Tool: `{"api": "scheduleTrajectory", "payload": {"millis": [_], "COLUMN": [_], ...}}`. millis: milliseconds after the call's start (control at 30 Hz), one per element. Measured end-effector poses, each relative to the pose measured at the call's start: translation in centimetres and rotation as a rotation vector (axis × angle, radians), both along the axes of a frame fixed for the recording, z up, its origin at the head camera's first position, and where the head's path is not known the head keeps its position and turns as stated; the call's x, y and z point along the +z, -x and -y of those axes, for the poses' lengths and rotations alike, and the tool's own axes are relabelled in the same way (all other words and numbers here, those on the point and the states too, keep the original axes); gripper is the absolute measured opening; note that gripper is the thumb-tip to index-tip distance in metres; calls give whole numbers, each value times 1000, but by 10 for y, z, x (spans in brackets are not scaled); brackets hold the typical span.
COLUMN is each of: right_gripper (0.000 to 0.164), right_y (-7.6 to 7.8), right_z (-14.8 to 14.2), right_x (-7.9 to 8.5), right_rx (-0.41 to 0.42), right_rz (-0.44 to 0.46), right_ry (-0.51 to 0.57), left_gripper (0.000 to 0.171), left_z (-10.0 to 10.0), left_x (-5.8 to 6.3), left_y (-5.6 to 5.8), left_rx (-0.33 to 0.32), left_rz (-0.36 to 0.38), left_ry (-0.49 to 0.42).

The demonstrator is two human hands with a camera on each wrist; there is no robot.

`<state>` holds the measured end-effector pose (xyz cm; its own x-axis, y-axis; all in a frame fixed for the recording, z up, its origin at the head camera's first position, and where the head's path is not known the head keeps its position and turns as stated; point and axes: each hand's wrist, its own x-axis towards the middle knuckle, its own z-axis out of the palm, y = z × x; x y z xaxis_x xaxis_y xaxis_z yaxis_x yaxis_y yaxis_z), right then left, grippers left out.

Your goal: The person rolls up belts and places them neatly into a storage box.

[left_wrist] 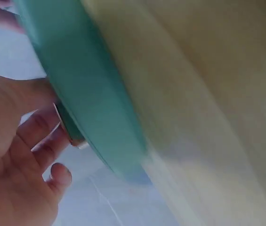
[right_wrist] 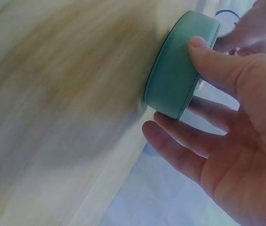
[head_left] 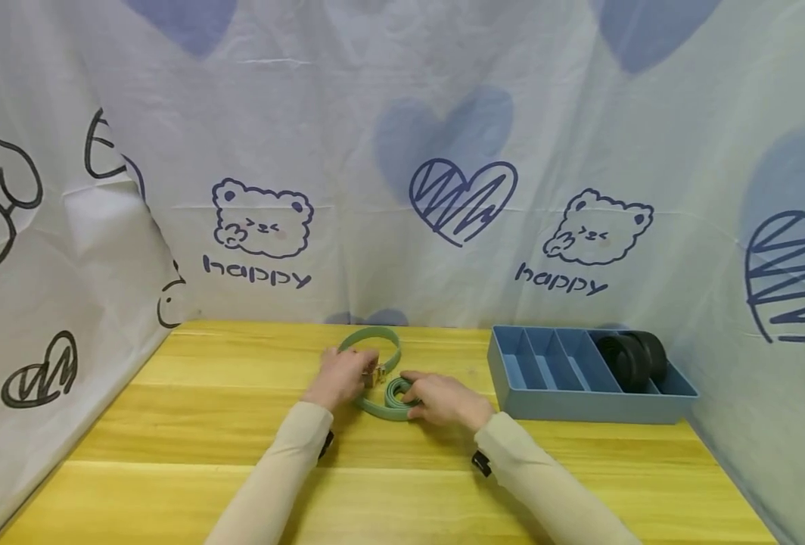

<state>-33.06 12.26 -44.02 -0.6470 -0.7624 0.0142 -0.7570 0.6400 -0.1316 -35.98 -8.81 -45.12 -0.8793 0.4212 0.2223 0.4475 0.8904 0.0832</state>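
Note:
A green belt [head_left: 378, 331] stands on its edge on the wooden table, one end wound into a coil [right_wrist: 177, 70] and the other in a wide loop. Its gold buckle [head_left: 375, 376] is at the fingers of my left hand [head_left: 340, 376], which pinches the belt there. In the left wrist view the thumb lies on the green strap [left_wrist: 83, 75], with a metal edge below it. My right hand [head_left: 446, 401] grips the coil, thumb on its near side and fingers on the other. Stitching runs along the strap's edges in the right wrist view.
At the right back stands a blue-grey divided box [head_left: 593, 409]. Black rolled bands [head_left: 630, 362] sit in one of its right compartments. A white printed cloth [head_left: 375, 250] hangs behind the wooden table [head_left: 402, 499] and at both sides.

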Motion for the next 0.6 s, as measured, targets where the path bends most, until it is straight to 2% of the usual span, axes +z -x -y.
{"api": "scheduleTrajectory", "payload": {"millis": [133, 233, 300, 433, 500, 600], "right_gripper": [28, 29, 29, 29, 29, 28], "right_y": [-1, -1, -1, -1, -1, -1], "right_z": [1, 1, 1, 0, -1, -1], "right_x": [1, 1, 0, 0, 0, 0], "right_rx": [-13, -7, 4, 19, 15, 7], "right_rz": [17, 23, 31, 47, 48, 43], "right_ry": [12, 22, 29, 33, 34, 36], "left_gripper": [8, 17, 27, 53, 61, 63], "left_z": [-9, -14, -16, -17, -18, -19], "left_x": [-2, -3, -4, -4, -5, -3], "left_y": [3, 6, 6, 3, 3, 1], "left_rx": [-48, -28, -26, -84, -116, -149], "left_rz": [42, 136, 222, 370, 395, 397], "left_ry": [-132, -252, -292, -313, -322, -325]}}
